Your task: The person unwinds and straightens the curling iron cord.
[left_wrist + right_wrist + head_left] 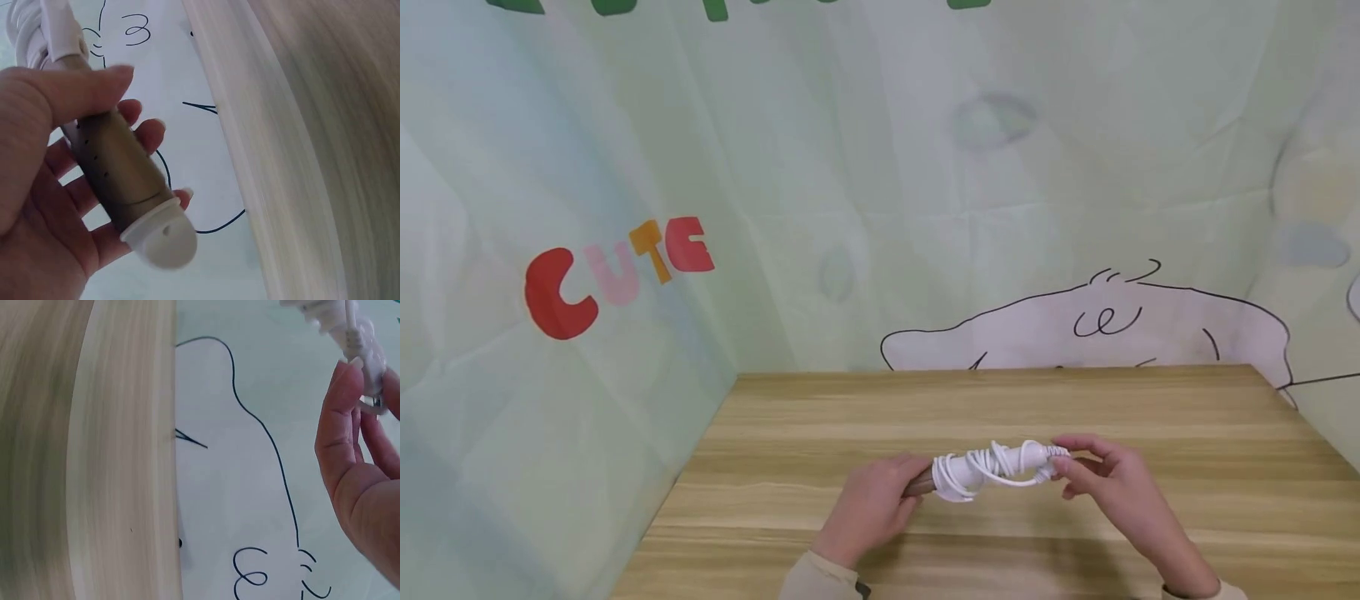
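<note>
A hair iron with a white handle and a brown barrel is held above the table, its white power cord wound round the handle in several loops. My left hand grips the barrel, with thumb and fingers round it. A white cap closes the barrel's near end in the left wrist view. At the other end, my right hand pinches the white cord end between thumb and fingers. A small metal piece shows by those fingertips in the right wrist view.
The wood-grain table spreads beneath both hands. Behind it and along the left hangs a pale green cloth backdrop with coloured letters and a line-drawn animal, meeting the table's back edge.
</note>
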`<move>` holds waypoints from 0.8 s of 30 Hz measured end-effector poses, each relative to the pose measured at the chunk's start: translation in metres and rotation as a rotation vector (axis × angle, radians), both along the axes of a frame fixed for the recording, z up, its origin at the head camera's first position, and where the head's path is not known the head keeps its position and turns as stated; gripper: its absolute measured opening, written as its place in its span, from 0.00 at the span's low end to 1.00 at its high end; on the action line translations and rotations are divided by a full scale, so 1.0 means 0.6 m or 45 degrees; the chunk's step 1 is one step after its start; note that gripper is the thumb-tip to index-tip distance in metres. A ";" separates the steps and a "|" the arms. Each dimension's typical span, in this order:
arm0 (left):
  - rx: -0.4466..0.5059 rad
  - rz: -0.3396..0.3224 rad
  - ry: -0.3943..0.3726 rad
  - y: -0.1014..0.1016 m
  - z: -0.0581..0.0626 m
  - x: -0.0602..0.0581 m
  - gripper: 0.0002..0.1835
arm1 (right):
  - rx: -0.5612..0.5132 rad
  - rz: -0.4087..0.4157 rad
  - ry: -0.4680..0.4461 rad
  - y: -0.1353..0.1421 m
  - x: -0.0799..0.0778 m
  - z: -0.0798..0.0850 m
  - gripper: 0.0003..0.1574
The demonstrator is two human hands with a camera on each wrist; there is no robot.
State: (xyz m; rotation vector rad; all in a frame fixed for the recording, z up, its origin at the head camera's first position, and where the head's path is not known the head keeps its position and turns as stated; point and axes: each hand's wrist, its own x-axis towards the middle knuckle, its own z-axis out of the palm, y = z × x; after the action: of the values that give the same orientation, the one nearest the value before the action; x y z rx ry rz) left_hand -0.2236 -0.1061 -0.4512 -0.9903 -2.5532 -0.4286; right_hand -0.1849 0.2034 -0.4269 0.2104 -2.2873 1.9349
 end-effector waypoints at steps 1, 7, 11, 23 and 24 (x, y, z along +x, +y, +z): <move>0.005 -0.005 0.014 0.001 0.001 0.001 0.19 | -0.045 0.001 -0.008 -0.003 0.000 -0.001 0.21; -0.001 -0.009 0.063 0.009 0.003 0.006 0.21 | -0.341 0.051 -0.196 -0.021 0.002 -0.006 0.26; 0.018 0.006 0.076 0.014 -0.001 0.007 0.22 | -0.444 0.033 -0.322 -0.022 0.000 -0.006 0.28; 0.064 0.097 0.091 0.019 -0.004 0.010 0.23 | -0.592 0.108 -0.468 -0.020 -0.008 -0.005 0.38; 0.068 0.101 0.089 0.020 -0.005 0.010 0.23 | -0.593 0.097 -0.474 -0.021 -0.008 -0.004 0.38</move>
State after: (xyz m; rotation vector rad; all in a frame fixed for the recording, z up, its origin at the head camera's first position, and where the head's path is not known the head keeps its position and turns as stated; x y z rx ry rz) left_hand -0.2176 -0.0943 -0.4542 -0.8662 -2.4958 -0.4300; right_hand -0.1896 0.1908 -0.4296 -0.1277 -1.9513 2.6642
